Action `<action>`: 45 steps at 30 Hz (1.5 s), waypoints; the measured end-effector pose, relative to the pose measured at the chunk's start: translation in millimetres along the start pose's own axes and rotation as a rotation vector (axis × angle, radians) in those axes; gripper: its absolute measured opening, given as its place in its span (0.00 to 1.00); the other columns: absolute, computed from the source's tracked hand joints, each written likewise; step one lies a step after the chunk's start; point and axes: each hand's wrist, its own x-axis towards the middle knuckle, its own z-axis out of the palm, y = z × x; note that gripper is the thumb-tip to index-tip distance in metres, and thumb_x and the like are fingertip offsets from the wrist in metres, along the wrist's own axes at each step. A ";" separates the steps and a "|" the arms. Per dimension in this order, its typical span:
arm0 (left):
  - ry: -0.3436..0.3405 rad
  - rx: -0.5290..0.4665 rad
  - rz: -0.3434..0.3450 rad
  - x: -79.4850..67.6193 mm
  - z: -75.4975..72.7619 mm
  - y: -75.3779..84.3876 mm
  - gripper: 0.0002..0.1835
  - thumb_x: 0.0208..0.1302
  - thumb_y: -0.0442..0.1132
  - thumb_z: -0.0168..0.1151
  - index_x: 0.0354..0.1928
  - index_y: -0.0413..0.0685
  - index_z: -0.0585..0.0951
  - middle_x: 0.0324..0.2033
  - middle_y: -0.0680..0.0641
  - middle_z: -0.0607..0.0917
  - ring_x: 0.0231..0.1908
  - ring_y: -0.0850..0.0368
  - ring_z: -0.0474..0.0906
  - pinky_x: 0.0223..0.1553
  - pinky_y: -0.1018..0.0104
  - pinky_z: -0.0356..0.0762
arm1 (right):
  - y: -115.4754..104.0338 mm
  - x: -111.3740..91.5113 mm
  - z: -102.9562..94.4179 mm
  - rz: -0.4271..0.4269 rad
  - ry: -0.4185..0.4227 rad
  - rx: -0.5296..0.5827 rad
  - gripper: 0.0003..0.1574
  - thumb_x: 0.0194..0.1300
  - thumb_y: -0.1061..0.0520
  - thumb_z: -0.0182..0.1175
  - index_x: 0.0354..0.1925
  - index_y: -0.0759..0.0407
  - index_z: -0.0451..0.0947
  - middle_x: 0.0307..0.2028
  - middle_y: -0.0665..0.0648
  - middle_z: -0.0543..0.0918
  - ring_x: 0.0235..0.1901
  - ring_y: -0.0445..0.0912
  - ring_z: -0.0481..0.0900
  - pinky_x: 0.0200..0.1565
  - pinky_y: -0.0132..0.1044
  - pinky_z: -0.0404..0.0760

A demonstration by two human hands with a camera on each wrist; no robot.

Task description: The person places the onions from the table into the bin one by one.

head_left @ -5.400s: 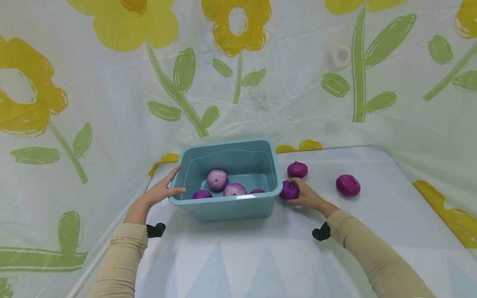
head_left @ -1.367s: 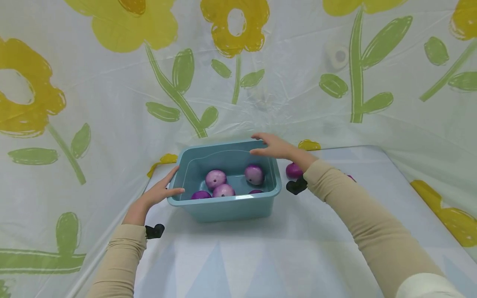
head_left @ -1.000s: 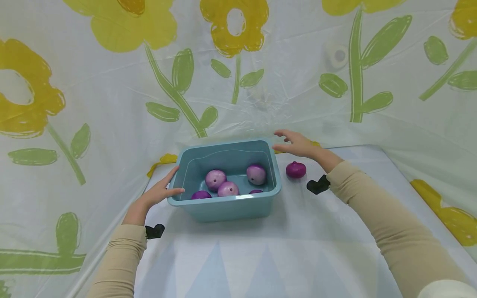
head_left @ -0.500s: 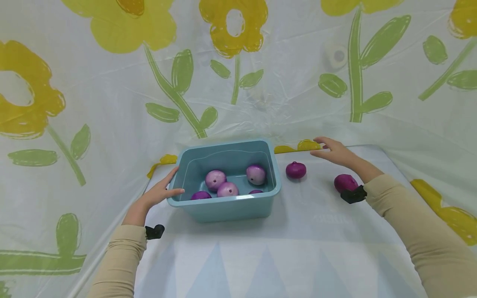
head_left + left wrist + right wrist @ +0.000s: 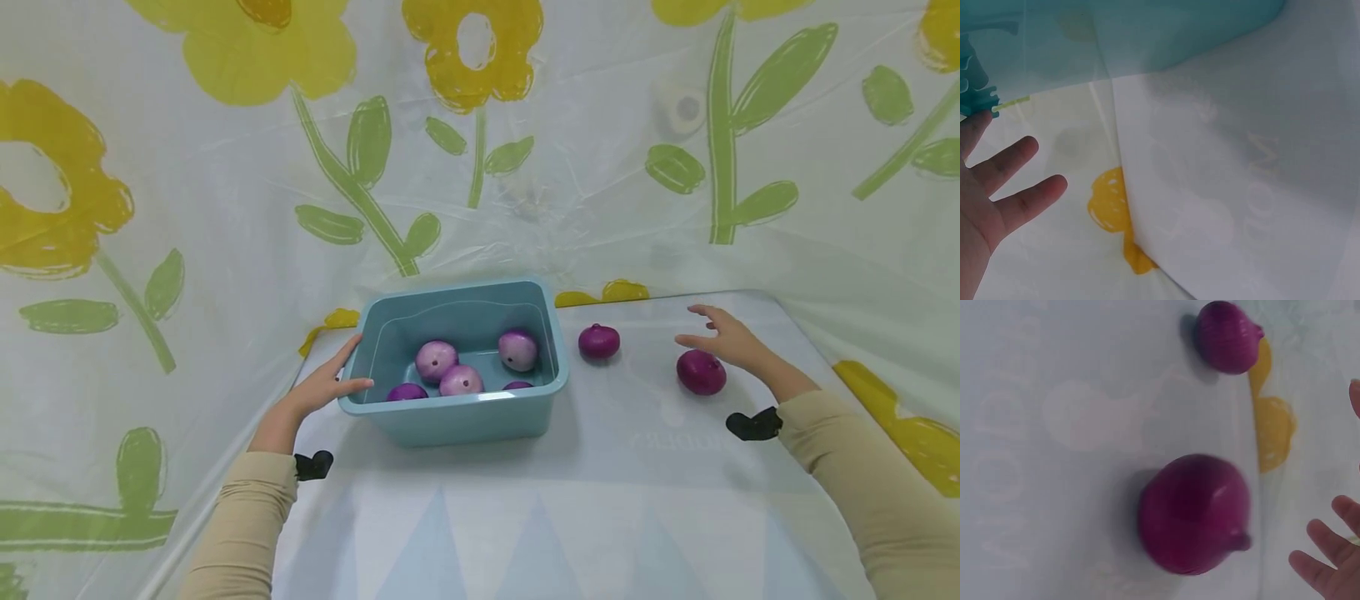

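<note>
A blue-green plastic bin (image 5: 461, 421) stands on the table with several red onions (image 5: 437, 361) inside, some partly hidden behind its front wall. My left hand (image 5: 324, 385) rests against the bin's left rim, its thumb pointing over the front corner. Spread, straight fingers (image 5: 1035, 195) show beneath the bin's wall in the left wrist view. My right hand (image 5: 729, 340), holding nothing, hovers with parted fingers just above and behind the rightmost red onion (image 5: 701, 372). Between that onion and the bin lies another red onion (image 5: 598, 342), seen also at the top of the right wrist view.
The table (image 5: 480, 517) has a white cover with pale blue triangles. Behind and around it hangs a white sheet (image 5: 585, 167) printed with yellow flowers and green leaves, close behind the bin.
The right hand gripped an onion beside the bin, then was over the bin; now it is far right, above the rightmost onion. One more onion lies inside the bin. The left hand stays put.
</note>
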 end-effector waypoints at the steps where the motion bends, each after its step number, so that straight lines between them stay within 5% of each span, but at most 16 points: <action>1: 0.000 -0.001 -0.001 0.4 -0.1 -0.1 0.50 0.54 0.59 0.59 0.71 0.68 0.37 0.69 0.37 0.47 0.64 0.29 0.48 0.55 0.30 0.56 | 5.1 -1.9 2.3 0.007 0.002 -0.001 0.51 0.62 0.40 0.54 0.66 0.71 0.47 0.63 0.78 0.50 0.58 0.72 0.56 0.53 0.66 0.62; 12: -0.005 -0.002 0.004 -0.6 -1.5 2.4 0.50 0.55 0.59 0.59 0.71 0.68 0.38 0.69 0.37 0.48 0.64 0.30 0.49 0.55 0.32 0.58 | 47.3 -12.8 34.9 0.044 0.049 0.023 0.52 0.58 0.42 0.59 0.63 0.76 0.50 0.61 0.81 0.51 0.60 0.74 0.49 0.55 0.70 0.54; 25: -0.006 0.005 -0.005 -4.7 -1.3 9.8 0.50 0.55 0.58 0.59 0.71 0.66 0.37 0.69 0.35 0.48 0.63 0.29 0.50 0.55 0.32 0.59 | 65.2 -14.2 60.4 0.091 0.069 0.120 0.57 0.54 0.50 0.65 0.65 0.76 0.43 0.60 0.81 0.51 0.57 0.74 0.53 0.54 0.68 0.60; 30: -0.012 0.009 -0.006 -10.3 -2.2 18.2 0.50 0.56 0.55 0.58 0.72 0.61 0.37 0.68 0.33 0.48 0.63 0.28 0.50 0.55 0.31 0.58 | 66.2 -13.8 62.5 0.086 0.084 0.116 0.57 0.53 0.51 0.66 0.64 0.76 0.44 0.58 0.81 0.52 0.56 0.74 0.55 0.53 0.68 0.61; 34: -0.007 0.012 -0.006 -2.4 -1.3 4.3 0.51 0.55 0.58 0.59 0.71 0.66 0.37 0.69 0.35 0.48 0.64 0.29 0.49 0.55 0.31 0.58 | 64.5 -13.9 61.0 0.085 0.086 0.100 0.56 0.53 0.51 0.66 0.64 0.76 0.44 0.58 0.81 0.53 0.55 0.74 0.56 0.53 0.68 0.62; 45: -0.001 0.002 -0.011 -1.0 -1.0 2.0 0.50 0.54 0.59 0.59 0.71 0.69 0.38 0.69 0.37 0.48 0.64 0.30 0.48 0.55 0.31 0.58 | 56.1 -10.7 52.2 0.110 0.062 0.114 0.55 0.55 0.51 0.64 0.65 0.74 0.43 0.59 0.80 0.52 0.55 0.73 0.56 0.52 0.67 0.65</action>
